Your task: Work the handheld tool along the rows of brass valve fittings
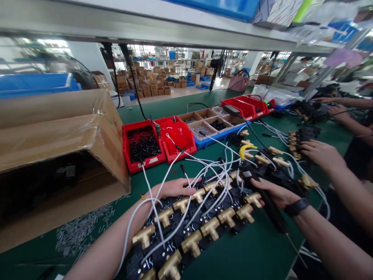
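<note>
Two rows of black valve-like units with brass T-fittings (191, 242) and white cables (214, 202) lie on the green bench before me. My left hand (177, 188) reaches along the far side of these units, fingers stretched out and touching near the brass fittings; some fingertips are hidden by cables. At the right end of the rows, my right hand (275, 191) is closed around a black electric screwdriver (266, 204). The tool's thin bit points toward me, and a yellow hook (247, 150) shows at its other end. The fingers of that hand are close to the end fitting.
Red bins (142, 146) with black and red parts stand beyond, next to a blue tray (208, 143) of small parts. A cardboard box (107, 136) is at left near scattered small pins (83, 229). At right, a co-worker's hand (322, 155) touches similar units.
</note>
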Demonstrator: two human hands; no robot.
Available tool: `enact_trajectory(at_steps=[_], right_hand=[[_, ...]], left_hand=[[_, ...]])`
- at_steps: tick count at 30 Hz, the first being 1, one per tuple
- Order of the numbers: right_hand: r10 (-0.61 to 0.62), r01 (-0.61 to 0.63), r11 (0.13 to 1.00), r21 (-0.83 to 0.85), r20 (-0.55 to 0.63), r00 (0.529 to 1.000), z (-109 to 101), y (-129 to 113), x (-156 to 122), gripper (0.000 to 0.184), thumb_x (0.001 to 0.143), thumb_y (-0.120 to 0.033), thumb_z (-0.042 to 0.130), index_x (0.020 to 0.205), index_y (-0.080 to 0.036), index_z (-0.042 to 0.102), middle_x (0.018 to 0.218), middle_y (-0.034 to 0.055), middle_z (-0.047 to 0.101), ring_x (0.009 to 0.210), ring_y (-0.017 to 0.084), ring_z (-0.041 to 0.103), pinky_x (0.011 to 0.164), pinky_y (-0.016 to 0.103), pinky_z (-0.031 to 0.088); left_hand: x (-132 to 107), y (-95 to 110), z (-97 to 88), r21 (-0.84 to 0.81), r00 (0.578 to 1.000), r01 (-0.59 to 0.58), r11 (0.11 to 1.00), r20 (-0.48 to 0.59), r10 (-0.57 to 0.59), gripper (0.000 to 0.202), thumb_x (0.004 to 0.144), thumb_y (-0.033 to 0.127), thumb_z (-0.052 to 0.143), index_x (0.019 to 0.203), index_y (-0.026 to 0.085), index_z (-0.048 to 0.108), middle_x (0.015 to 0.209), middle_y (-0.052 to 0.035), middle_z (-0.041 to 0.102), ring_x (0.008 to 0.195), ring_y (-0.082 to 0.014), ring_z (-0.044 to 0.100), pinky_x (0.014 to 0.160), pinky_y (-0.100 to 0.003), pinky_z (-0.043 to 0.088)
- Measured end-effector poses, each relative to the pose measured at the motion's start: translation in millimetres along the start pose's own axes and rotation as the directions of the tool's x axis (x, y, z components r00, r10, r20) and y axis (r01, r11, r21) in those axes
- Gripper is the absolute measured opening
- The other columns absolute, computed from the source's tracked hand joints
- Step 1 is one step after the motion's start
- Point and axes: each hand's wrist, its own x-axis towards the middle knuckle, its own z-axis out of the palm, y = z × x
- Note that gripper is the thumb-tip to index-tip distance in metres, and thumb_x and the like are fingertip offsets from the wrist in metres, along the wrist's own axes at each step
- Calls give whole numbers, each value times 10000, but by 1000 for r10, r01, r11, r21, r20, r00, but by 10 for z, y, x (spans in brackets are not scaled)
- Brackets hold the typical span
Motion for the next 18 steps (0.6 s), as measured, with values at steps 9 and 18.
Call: enact_trajectory(at_steps=[9,18], right_hand=[[58,-58,998,22,-33,998,68,199,-269,517,657,-489,785,940,-222,444,586,-11,517,447,116,508,425,196,456],[142,-138,990,42,-102,985,117,344,-452,589,563,-430,846,965,-269,446,643,12,472,467,132,487,412,227,477]], left_hand=[[-171,42,265,-39,1000,4,999,5,-4,778,802,627,467,1403,178,262,1495,-54,224,1354,-223,266,1138,-325,150],[-293,144,509,-37,1000,2,999,11,-1,864,783,668,448,1408,112,233,1495,-77,212,1355,-222,259,1128,-297,175]])
